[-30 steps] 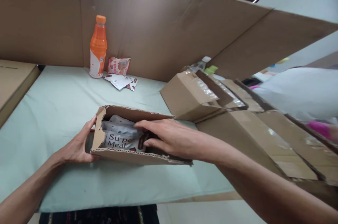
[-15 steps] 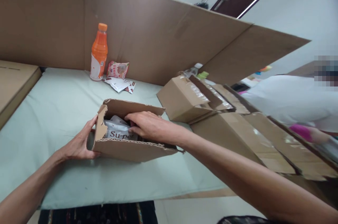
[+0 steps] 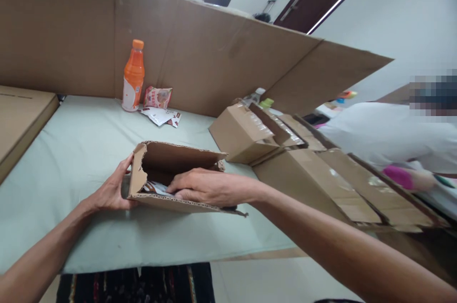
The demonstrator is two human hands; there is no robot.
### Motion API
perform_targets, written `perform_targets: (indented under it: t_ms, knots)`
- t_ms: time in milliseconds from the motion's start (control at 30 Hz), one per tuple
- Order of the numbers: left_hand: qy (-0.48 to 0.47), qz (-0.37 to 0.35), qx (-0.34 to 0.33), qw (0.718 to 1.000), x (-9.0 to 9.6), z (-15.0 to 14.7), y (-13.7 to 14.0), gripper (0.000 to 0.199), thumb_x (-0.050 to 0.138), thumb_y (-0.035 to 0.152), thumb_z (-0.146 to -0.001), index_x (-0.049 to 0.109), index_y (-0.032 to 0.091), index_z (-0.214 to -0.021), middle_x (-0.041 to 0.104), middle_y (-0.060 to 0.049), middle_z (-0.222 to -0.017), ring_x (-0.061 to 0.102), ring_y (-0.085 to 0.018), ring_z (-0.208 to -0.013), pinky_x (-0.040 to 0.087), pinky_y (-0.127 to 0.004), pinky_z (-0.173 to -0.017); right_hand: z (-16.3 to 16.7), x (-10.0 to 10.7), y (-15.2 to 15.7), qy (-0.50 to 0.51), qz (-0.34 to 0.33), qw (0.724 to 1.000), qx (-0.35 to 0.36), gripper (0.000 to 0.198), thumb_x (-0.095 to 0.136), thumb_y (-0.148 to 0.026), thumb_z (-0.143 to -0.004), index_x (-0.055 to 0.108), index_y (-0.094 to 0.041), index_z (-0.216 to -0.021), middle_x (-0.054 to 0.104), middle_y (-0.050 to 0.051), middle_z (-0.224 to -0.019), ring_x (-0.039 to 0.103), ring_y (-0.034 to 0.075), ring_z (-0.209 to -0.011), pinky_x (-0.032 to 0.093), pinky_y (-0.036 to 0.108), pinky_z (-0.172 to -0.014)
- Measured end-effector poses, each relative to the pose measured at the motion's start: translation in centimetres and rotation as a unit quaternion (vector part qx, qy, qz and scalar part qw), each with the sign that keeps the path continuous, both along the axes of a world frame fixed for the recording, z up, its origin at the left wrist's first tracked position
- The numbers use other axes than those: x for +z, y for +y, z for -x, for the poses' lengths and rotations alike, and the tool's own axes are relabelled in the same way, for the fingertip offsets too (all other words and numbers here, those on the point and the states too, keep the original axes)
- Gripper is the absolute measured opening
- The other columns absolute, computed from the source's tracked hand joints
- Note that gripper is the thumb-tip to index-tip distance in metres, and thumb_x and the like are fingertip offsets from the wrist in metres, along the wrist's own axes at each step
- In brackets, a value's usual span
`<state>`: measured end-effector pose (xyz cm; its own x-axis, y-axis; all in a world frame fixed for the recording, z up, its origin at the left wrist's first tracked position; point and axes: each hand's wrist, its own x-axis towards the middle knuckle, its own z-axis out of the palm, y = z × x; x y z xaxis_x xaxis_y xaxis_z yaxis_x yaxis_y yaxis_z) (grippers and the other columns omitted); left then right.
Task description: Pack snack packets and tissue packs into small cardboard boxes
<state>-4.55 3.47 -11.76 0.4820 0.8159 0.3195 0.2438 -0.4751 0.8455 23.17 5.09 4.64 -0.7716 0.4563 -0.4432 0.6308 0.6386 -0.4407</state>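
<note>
An open cardboard box (image 3: 185, 205) with torn edges stands on the pale green cloth in front of me. My left hand (image 3: 116, 189) grips its left end, thumb low and fingers along the side. Inside the box reaches my right hand (image 3: 205, 186), its fingers stretched leftward and resting on a whitish printed packet (image 3: 157, 189). Some fingertips and most of that packet are hidden by the hand and the box's near wall.
An orange drink bottle (image 3: 134, 77), a pink packet (image 3: 157, 97) and flat white packets (image 3: 159, 115) are at the back. Cardboard boxes (image 3: 239, 131) line the right. A cardboard panel (image 3: 200, 51) stands behind, and a person in white (image 3: 385, 131) is at far right.
The packet marked "Su-per" has gone lower in the box, and its lettering is out of sight. My right hand has shifted down toward the near wall. The left hand keeps its hold.
</note>
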Motion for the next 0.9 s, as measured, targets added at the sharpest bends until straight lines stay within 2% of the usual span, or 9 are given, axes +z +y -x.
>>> perform_targets:
  t_ms: [100, 233, 367, 533, 633, 800, 900]
  knots:
    - [0.002, -0.008, -0.002, 1.0, 0.2, -0.1, 0.0, 0.119, 0.08, 0.04, -0.08, 0.003, 0.031, -0.17, 0.032, -0.015, -0.167, 0.042, -0.043, -0.148, 0.039, -0.062, -0.122, 0.2, -0.1, -0.1, -0.025, -0.019, 0.999, 0.007, 0.037, 0.05, -0.024, -0.103, 0.071, -0.018, -0.133, 0.072, 0.011, -0.136, 0.067, 0.027, -0.122, 0.049, 0.04, -0.104]
    - [-0.007, -0.007, 0.011, 1.0, 0.1, -0.3, 0.1, 0.123, 0.083, 0.04, -0.078, 0.002, 0.03, -0.17, 0.03, -0.018, -0.168, 0.042, -0.044, -0.148, 0.039, -0.064, -0.121, 0.3, -0.5, 0.1, 0.0, -0.049, 0.999, -0.011, 0.032, 0.052, -0.021, -0.101, 0.076, -0.024, -0.121, 0.078, 0.007, -0.121, 0.071, 0.024, -0.108, 0.052, 0.036, -0.095]
    - [0.0, -0.007, 0.004, 1.0, 0.0, -0.2, 0.1, 0.122, 0.082, 0.04, -0.079, 0.001, 0.031, -0.17, 0.029, -0.018, -0.169, 0.042, -0.045, -0.148, 0.04, -0.063, -0.12, -0.1, -0.6, 0.7, 0.025, -0.013, 1.0, 0.013, 0.032, 0.05, -0.025, -0.104, 0.077, -0.023, -0.12, 0.079, 0.006, -0.116, 0.072, 0.022, -0.105, 0.054, 0.034, -0.092]
    - [0.017, -0.004, 0.0, 1.0, 0.0, 0.2, 0.2, 0.124, 0.082, 0.039, -0.08, -0.003, 0.031, -0.17, 0.024, -0.019, -0.171, 0.041, -0.045, -0.149, 0.04, -0.063, -0.121, -0.3, 0.0, 1.7, 0.026, 0.013, 1.0, 0.011, 0.041, 0.046, -0.027, -0.107, 0.069, -0.019, -0.14, 0.072, 0.008, -0.139, 0.067, 0.024, -0.125, 0.05, 0.037, -0.107]
    - [0.021, 0.001, -0.002, 1.0, 0.0, 0.1, 0.2, 0.123, 0.08, 0.038, -0.081, -0.005, 0.029, -0.17, 0.023, -0.02, -0.171, 0.042, -0.044, -0.149, 0.04, -0.064, -0.12, -0.4, 0.0, 2.2, 0.029, 0.045, 0.998, 0.021, 0.041, 0.045, -0.026, -0.107, 0.069, -0.02, -0.14, 0.071, 0.006, -0.142, 0.067, 0.022, -0.128, 0.049, 0.035, -0.11]
    - [0.02, 0.002, 0.001, 1.0, 0.0, -0.1, 0.0, 0.123, 0.082, 0.042, -0.08, -0.002, 0.028, -0.17, 0.031, -0.019, -0.166, 0.046, -0.043, -0.144, 0.041, -0.064, -0.12, -1.5, 0.3, 1.9, 0.077, -0.002, 0.997, -0.015, 0.041, 0.046, -0.029, -0.107, 0.069, -0.021, -0.14, 0.071, 0.006, -0.141, 0.065, 0.023, -0.131, 0.049, 0.037, -0.112]
    - [0.012, 0.012, -0.004, 1.0, 0.0, -0.1, -0.1, 0.121, 0.078, 0.047, -0.082, -0.003, 0.03, -0.17, 0.033, -0.018, -0.166, 0.046, -0.043, -0.145, 0.042, -0.064, -0.12, -2.4, 1.8, 1.8, 0.157, -0.049, 0.984, -0.061, 0.036, 0.05, -0.033, -0.104, 0.076, -0.023, -0.127, 0.079, 0.005, -0.125, 0.074, 0.02, -0.111, 0.056, 0.033, -0.097]
